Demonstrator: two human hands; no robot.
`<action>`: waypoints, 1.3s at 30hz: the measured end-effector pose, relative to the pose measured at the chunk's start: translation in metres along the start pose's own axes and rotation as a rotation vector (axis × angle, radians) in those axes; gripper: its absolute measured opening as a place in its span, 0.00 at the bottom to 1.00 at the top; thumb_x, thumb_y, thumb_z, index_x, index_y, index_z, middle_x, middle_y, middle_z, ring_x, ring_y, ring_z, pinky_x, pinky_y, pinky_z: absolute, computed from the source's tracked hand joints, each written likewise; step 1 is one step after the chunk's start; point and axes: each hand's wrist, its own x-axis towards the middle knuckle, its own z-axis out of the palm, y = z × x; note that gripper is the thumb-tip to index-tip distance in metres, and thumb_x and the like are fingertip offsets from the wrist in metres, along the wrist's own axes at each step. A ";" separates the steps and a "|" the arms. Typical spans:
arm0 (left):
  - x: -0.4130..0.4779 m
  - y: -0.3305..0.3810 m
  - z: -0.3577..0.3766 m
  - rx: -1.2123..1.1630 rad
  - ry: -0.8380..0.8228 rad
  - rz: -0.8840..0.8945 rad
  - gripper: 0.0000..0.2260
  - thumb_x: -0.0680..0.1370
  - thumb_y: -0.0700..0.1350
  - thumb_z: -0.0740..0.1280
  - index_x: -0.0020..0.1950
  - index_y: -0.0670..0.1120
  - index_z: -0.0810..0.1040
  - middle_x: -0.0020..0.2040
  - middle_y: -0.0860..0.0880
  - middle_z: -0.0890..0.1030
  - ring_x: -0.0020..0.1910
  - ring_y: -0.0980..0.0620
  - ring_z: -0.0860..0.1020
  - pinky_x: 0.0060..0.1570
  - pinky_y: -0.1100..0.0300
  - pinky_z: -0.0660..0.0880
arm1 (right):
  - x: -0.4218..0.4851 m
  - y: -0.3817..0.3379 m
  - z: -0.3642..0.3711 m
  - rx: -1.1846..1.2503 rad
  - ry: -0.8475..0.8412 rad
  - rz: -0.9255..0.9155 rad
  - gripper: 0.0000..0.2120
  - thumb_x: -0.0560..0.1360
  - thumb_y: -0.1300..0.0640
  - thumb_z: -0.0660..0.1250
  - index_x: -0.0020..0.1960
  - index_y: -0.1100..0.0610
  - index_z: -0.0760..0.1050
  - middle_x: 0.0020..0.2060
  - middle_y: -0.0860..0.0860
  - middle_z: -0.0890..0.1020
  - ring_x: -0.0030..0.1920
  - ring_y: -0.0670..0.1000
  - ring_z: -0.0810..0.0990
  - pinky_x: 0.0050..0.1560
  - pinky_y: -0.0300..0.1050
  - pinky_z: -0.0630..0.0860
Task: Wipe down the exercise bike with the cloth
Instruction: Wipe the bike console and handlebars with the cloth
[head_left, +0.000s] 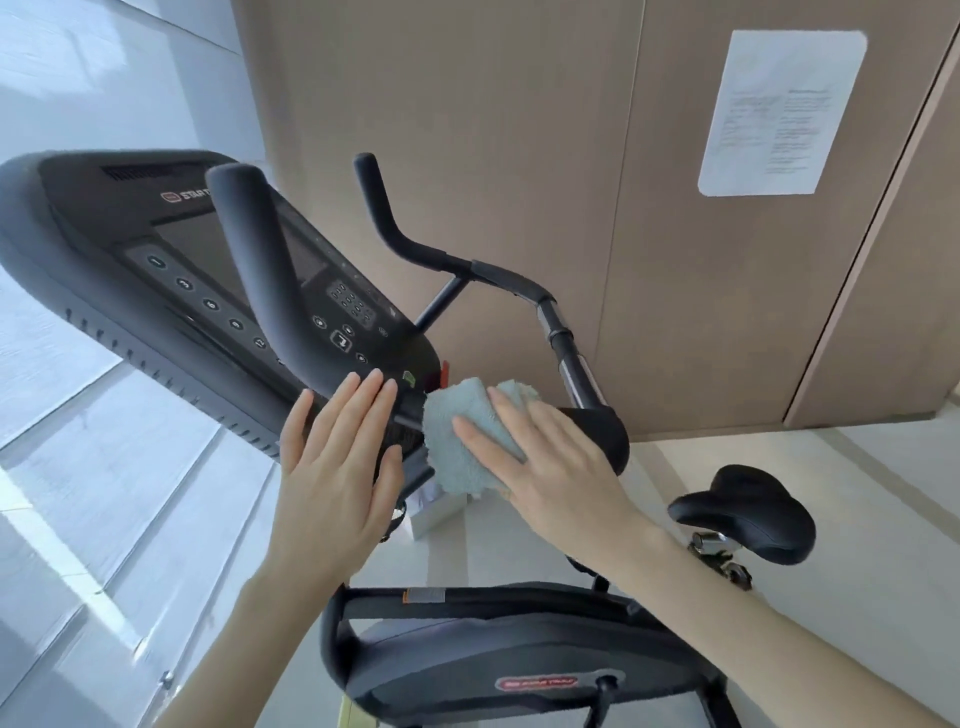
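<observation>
Nearest to the person, the bike's dark flywheel cover (519, 670) is sitting low between the two forearms, with the saddle (748, 512) off to the right. Just above it, the left hand (332, 462) is lying flat against the lower edge of the console (171, 291), fingers straight and close together, holding nothing and seemingly only steadying it. The right hand (550, 467) is pressing the cloth (460, 441) with spread, flattened fingers against the centre of the handlebars, just below the console; it is pinning the cloth under the palm rather than gripping it.

The cloth is looking soft, light and fluffy, folded into a thick pad, so it is likely going to bunch or slip unless the palm is kept broadly over it; taking it by the folded middle would probably be surest. The bike itself is looking heavy and rigid, though the console's buttons (210, 304) and screen are probably calling for a lighter touch. The bars are round and smooth, so wrapping the cloth around them would likely be working better than flat rubbing.

Farther off, the handlebar horns (382, 208) are rising toward a brown panelled wall (519, 130) with a paper sheet (779, 114) stuck on it
</observation>
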 end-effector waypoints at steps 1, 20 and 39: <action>0.000 0.005 0.001 0.013 0.008 -0.030 0.21 0.81 0.46 0.53 0.71 0.39 0.69 0.71 0.43 0.70 0.72 0.46 0.64 0.74 0.46 0.51 | -0.009 0.006 0.002 -0.003 0.036 -0.047 0.22 0.78 0.58 0.59 0.72 0.54 0.64 0.64 0.61 0.74 0.60 0.61 0.75 0.66 0.54 0.69; 0.000 0.054 0.001 0.200 -0.110 -0.260 0.24 0.80 0.47 0.48 0.74 0.41 0.63 0.75 0.46 0.64 0.74 0.50 0.60 0.74 0.47 0.50 | 0.013 0.048 -0.004 0.477 -0.267 -0.182 0.29 0.80 0.43 0.53 0.75 0.57 0.57 0.75 0.57 0.60 0.75 0.56 0.57 0.75 0.51 0.52; 0.005 0.062 -0.003 0.150 -0.181 -0.100 0.21 0.81 0.46 0.51 0.70 0.40 0.70 0.70 0.46 0.71 0.70 0.50 0.68 0.73 0.45 0.53 | -0.004 0.070 -0.012 0.654 -0.279 -0.126 0.27 0.80 0.44 0.51 0.72 0.59 0.64 0.70 0.54 0.70 0.72 0.53 0.64 0.72 0.38 0.50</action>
